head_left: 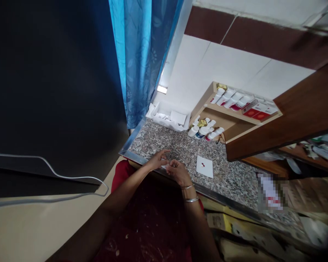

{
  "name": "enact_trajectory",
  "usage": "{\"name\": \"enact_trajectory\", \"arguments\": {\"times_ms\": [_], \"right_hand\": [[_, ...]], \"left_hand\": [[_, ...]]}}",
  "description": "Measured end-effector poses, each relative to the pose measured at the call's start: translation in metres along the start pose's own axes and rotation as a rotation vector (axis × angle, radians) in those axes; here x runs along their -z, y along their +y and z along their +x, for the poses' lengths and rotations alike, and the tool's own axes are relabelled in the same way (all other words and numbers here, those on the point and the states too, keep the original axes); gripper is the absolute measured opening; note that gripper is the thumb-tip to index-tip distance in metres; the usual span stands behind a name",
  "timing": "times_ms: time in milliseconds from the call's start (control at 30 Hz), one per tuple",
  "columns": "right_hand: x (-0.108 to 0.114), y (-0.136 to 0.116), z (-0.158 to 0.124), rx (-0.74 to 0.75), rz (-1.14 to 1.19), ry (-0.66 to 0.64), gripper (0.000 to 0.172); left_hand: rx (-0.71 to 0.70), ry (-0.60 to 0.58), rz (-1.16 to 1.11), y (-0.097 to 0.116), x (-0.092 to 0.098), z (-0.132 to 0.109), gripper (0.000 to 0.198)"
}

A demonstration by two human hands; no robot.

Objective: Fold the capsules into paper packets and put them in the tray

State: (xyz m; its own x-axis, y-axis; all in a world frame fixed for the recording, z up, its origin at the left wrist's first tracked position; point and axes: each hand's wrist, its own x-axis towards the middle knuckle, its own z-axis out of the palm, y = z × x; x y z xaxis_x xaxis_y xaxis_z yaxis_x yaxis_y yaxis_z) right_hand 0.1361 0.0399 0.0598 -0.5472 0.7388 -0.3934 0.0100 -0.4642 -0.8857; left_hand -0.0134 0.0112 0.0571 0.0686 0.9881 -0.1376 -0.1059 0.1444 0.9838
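A granite counter fills the middle of the view, with a metal strip along its near edge. A blue curtain hangs past its far left corner, a dark panel stands left of it with a white cable looping across, and a wooden shelf at its far end carries rows of white bottles. A white tray of papers sits on the counter's far corner, and a white card with red marks lies on the counter just right of the hands. Above the near edge, the left hand and right hand curl toward each other, fingers bent and nearly meeting. A small pale scrap shows between them, too small to make out; whether either hand is grasping it, I cannot tell. Two bangles circle the right wrist.
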Motion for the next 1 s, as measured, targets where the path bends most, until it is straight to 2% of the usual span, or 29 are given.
{"name": "enact_trajectory", "arguments": {"times_ms": [67, 133, 233, 333, 400, 500, 600, 700, 867, 1000], "right_hand": [[-0.006, 0.005, 0.000, 0.015, 0.082, 0.088, 0.035], [-0.014, 0.012, 0.000, 0.077, 0.131, 0.190, 0.038], [-0.028, 0.025, 0.002, 0.198, 0.142, 0.309, 0.030], [-0.031, 0.033, 0.005, 0.272, -0.004, 0.398, 0.033], [-0.024, 0.032, 0.007, 0.332, -0.239, 0.465, 0.035], [-0.006, 0.023, 0.007, 0.442, -0.665, 0.478, 0.034], [0.004, 0.014, 0.006, 0.533, -0.820, 0.411, 0.032], [0.003, 0.011, 0.006, 0.512, -0.735, 0.320, 0.030], [-0.001, 0.011, 0.010, 0.414, -0.391, 0.224, 0.036], [0.000, 0.003, 0.010, 0.396, -0.418, 0.236, 0.036]], "left_hand": [[-0.041, 0.024, 0.029, -0.001, -0.001, 0.001, 0.056], [-0.090, 0.100, 0.061, -0.004, -0.004, 0.001, 0.052], [-0.144, 0.330, 0.107, -0.010, -0.014, 0.001, 0.046], [-0.169, 0.514, 0.181, -0.016, -0.022, -0.002, 0.041], [-0.163, 0.498, 0.245, -0.018, -0.021, -0.004, 0.033], [-0.106, 0.320, 0.291, -0.019, -0.013, -0.004, 0.020], [-0.043, 0.249, 0.195, -0.017, -0.006, -0.001, 0.019], [-0.017, 0.311, 0.013, -0.015, -0.006, 0.000, 0.024], [0.071, 0.380, -0.186, -0.011, -0.012, -0.004, 0.031], [0.082, 0.356, -0.218, -0.008, -0.014, -0.006, 0.030]]}}
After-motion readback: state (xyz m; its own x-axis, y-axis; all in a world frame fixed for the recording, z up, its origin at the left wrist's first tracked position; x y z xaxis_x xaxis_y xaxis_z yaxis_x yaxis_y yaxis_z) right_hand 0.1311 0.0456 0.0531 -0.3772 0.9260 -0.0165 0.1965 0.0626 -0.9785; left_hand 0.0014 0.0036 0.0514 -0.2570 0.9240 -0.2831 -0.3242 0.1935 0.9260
